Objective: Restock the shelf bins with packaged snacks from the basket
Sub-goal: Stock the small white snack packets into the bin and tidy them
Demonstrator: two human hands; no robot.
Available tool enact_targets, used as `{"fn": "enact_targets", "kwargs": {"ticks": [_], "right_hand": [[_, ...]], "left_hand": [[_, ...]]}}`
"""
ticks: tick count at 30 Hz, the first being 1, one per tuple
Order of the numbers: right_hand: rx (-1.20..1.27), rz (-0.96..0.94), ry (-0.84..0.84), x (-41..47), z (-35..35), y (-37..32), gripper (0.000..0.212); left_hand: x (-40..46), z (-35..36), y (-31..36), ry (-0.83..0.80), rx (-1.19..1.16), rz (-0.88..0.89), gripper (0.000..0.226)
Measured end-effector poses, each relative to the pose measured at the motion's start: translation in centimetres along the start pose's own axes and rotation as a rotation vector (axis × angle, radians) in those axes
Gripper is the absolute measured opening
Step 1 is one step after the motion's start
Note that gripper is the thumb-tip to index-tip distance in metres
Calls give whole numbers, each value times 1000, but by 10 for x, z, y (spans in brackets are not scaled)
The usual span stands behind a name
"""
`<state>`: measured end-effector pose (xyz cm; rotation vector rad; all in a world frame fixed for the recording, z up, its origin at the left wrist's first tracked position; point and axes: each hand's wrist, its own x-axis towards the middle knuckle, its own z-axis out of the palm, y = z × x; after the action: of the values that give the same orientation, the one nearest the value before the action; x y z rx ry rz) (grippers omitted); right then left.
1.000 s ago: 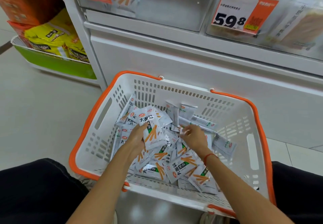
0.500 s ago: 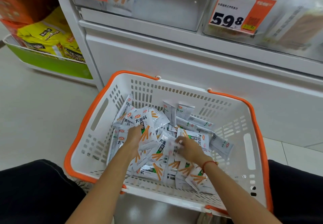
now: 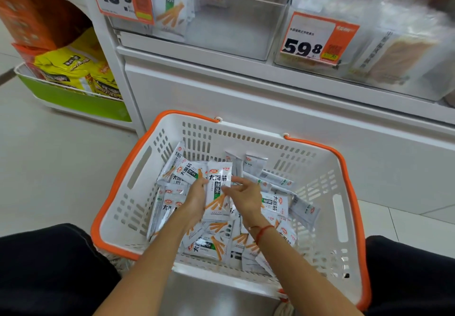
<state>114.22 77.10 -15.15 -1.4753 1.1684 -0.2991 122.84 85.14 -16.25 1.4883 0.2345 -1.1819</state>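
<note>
The basket (image 3: pixel 138 168), white with an orange rim, sits on the floor below the shelf bin (image 3: pixel 236 27) at 12 o'clock. The left hand (image 3: pixel 197 198) grips an upright snack packet (image 3: pixel 218 192) above the loose packets (image 3: pixel 209 244) in the basket. The right hand (image 3: pixel 242 195) is at 3 o'clock of that packet, fingers loosely curled, thumb and fingertips touching its edge. A price tag (image 3: pixel 317 38) hangs on the neighbouring bin.

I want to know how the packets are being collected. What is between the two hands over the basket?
In the head view, an upright snack packet stands between them: the left hand grips it and the right hand touches its edge.
</note>
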Motion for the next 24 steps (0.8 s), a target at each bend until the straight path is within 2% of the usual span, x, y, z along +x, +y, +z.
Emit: {"fn": "enact_targets", "kwargs": {"ticks": [6,11,13,15,16,18,20,22,24], "right_hand": [[-138,-122,44,0,12,1,30],[-66,-113,-160,16,-2,0,19],[-11,-27,-48,30,-26,10,13],[-204,28,117,44,-61,34,21],[-390,66,120,47,-77,47,21],[-712,197,-32,45,-91,61,23],[-917,268,-199,40,-84,70,29],[-1107,228,-199,35,-69,76,29],[-1171,187,-109,32,-56,83,30]], "left_hand": [[-2,-1,-1,11,29,-11,36],[-3,-1,-2,17,2,-1,23],[-4,-1,-2,19,8,1,24],[-1,-3,-3,32,20,-1,26],[1,-4,-4,40,24,1,26],[3,-4,-4,50,38,9,24],[4,-4,-5,50,51,1,20],[5,-6,-6,42,61,-13,18],[5,-6,-6,35,83,-19,19]]}}
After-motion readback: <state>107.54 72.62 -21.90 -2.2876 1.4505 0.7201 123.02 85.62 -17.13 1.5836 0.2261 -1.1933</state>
